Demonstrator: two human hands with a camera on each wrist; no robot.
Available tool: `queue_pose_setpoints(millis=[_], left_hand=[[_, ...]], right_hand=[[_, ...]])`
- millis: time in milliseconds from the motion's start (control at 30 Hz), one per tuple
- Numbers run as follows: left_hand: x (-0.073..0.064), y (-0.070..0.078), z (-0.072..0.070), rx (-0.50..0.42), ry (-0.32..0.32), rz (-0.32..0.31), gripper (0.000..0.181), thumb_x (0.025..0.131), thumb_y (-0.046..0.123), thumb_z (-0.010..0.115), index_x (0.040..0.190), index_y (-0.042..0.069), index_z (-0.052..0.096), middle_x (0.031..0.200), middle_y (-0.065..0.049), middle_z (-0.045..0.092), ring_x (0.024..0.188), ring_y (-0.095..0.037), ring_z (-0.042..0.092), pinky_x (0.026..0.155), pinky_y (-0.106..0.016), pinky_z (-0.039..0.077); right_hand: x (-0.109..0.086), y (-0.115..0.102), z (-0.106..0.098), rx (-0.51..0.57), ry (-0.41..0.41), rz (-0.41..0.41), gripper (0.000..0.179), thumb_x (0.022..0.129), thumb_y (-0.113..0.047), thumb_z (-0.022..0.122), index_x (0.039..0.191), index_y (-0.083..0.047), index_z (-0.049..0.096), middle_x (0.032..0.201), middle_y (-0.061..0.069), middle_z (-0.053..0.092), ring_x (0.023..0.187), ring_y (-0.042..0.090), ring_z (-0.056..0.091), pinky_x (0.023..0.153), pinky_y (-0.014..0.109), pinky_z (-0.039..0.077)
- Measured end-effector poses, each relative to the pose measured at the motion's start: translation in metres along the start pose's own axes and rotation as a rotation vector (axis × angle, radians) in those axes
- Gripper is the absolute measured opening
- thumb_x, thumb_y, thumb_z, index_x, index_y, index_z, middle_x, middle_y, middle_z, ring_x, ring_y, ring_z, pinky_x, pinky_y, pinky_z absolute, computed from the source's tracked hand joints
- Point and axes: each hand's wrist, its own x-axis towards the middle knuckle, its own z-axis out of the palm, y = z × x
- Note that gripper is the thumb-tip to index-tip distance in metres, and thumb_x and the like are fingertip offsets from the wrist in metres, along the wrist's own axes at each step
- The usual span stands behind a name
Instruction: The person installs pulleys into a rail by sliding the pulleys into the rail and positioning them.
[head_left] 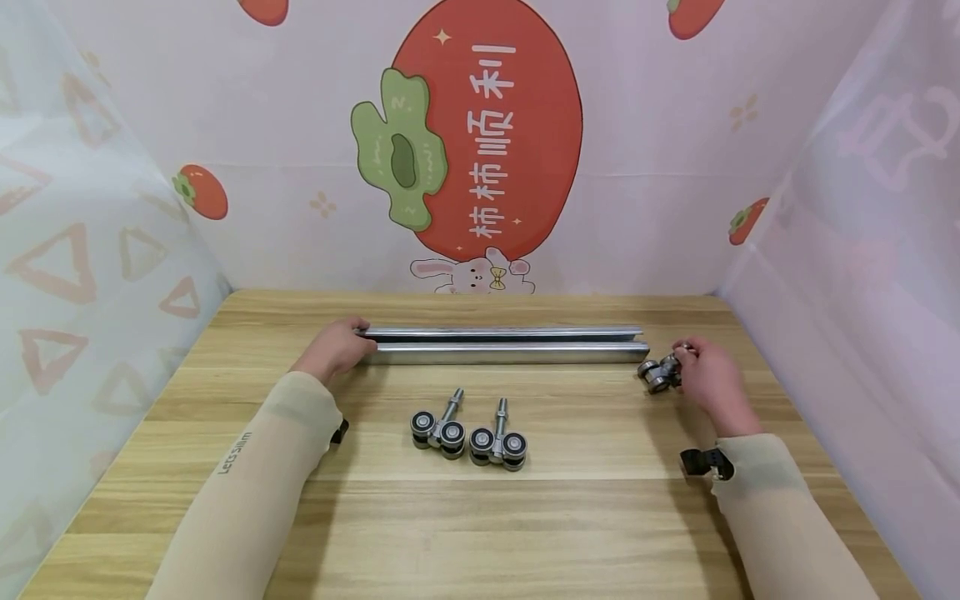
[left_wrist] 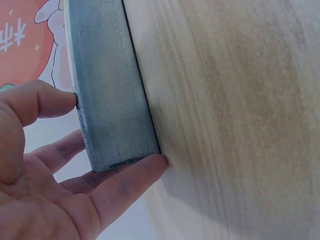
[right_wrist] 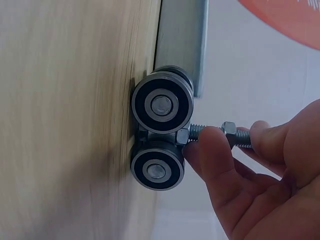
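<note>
A silver metal track [head_left: 510, 355] with a dark slot along its top lies across the back of the table. My left hand [head_left: 336, 348] holds its left end. In the left wrist view the thumb is on the upper edge of the track [left_wrist: 107, 85] and other fingers are at its end. At the opposite end, my right hand [head_left: 712, 379] pinches the threaded bolt of a roller trolley [right_wrist: 161, 106]. The rollers stand upright at the table surface, right by the track's end. Two more roller trolleys, a left one [head_left: 438, 433] and a right one [head_left: 498, 447], lie in front of the track.
The wooden table [head_left: 480, 533] has a printed cloth backdrop [head_left: 300, 100] behind it and cloth along both sides. Black straps, such as the right one [head_left: 707, 463], show at the sleeve cuffs.
</note>
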Motion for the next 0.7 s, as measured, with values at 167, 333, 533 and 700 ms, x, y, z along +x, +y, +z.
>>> queue_pose_setpoints(millis=[167,333,533,700], left_hand=[[0.000,0.000,0.001,0.010,-0.001,0.003,0.061,0.098,0.025,0.057,0.149,-0.003,0.037,0.150,-0.029,0.036,0.137,-0.046,0.032,0.111,-0.058,0.026],[-0.002,0.000,0.001,0.003,-0.003,0.004,0.062,0.098,0.024,0.056,0.150,-0.003,0.036,0.151,-0.029,0.035,0.138,-0.045,0.031,0.111,-0.058,0.025],[-0.002,0.001,0.000,0.015,-0.003,0.010,0.063,0.098,0.025,0.056,0.150,-0.003,0.036,0.151,-0.029,0.035,0.138,-0.046,0.031,0.111,-0.057,0.025],[-0.003,0.002,0.001,0.003,0.002,0.007,0.062,0.098,0.024,0.056,0.150,-0.003,0.037,0.150,-0.029,0.036,0.137,-0.046,0.032,0.111,-0.058,0.025]], right_hand=[[0.005,0.011,-0.007,-0.016,0.002,0.010,0.036,0.109,-0.020,0.037,0.127,0.006,0.055,0.096,0.023,0.063,0.064,0.022,0.063,0.058,0.036,0.049],[0.011,0.019,-0.014,-0.041,-0.006,0.040,0.040,0.110,-0.024,0.036,0.130,0.007,0.053,0.094,0.022,0.064,0.065,0.023,0.063,0.057,0.037,0.047],[0.016,0.029,-0.020,-0.070,0.014,0.050,0.043,0.110,-0.026,0.035,0.131,0.008,0.053,0.088,0.021,0.066,0.064,0.025,0.064,0.057,0.038,0.045],[0.019,0.035,-0.025,-0.077,0.036,0.062,0.043,0.110,-0.027,0.036,0.129,0.007,0.054,0.084,0.017,0.068,0.065,0.026,0.062,0.059,0.039,0.044]])
